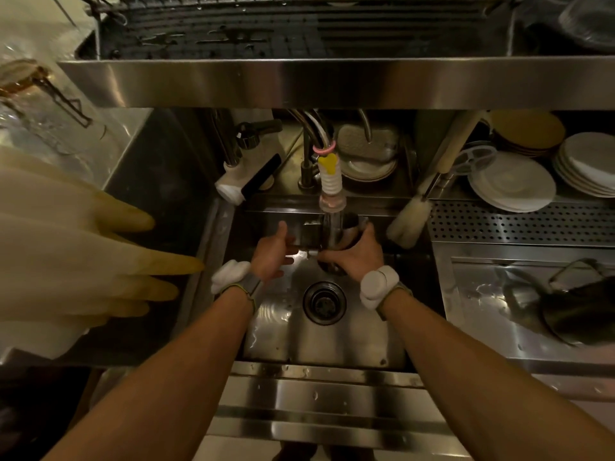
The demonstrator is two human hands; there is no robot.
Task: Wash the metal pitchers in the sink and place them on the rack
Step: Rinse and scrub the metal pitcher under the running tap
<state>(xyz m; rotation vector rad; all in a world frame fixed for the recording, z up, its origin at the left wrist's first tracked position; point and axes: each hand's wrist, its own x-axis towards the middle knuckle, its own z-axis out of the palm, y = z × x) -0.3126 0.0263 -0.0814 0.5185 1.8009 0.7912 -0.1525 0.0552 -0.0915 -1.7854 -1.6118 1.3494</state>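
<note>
Forearms (186, 371) reach over sink (336, 347) | right fingers (331, 257) clasp pitcher (347, 227) under faucet (329, 181) | left fingers (287, 260) apparently pinch its handle (307, 235)

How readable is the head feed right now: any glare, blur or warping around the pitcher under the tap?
Head view: dim, warm light; pitcher in shadow in the right hand, grip of the left hand unreadable; glare streaks on the sink floor; hanging gloves at left blurred; wide-angle stretch on the forearms.

left hand (270, 257) and right hand (358, 256) round a metal pitcher (349, 232) (under the faucet (330, 181))
</note>
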